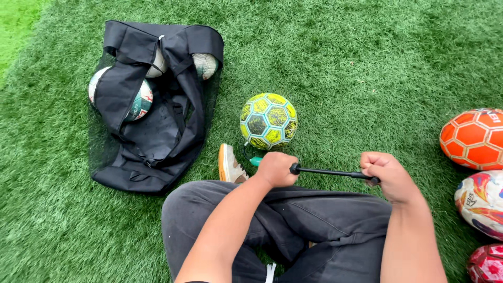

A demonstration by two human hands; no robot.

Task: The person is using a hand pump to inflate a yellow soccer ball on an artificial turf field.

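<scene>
- We see a person sitting cross-legged on green artificial turf (367,63), dark grey trousers (325,220) filling the bottom of the view.
- Left hand (276,169) is a closed fist around the body end of a hand pump (330,172); most of that end is hidden in the fist, only a bit of teal shows just left of it.
- Right hand (384,170) is a closed fist on the pump's handle end, well apart from the left hand.
- Between the two fists we see the thin black rod of the pump, drawn out, lying almost level above the lap.
- Yellow and black football (268,121) sits on the turf just beyond the left hand; a short dark hose seems to run from under the ball toward the fist, the joint is too small to tell.
- One shoe (230,165), pale with a tan sole, pokes out beside the left forearm, near the ball.
- Black mesh ball bag (152,141) lies open to the left, with white and teal balls (139,102) inside it, partly under its straps.
- Orange football (474,139) at the right edge, on the turf.
- Below it a white ball with red and blue marks (479,202), then a red ball (487,264) cut off at the corner.
</scene>
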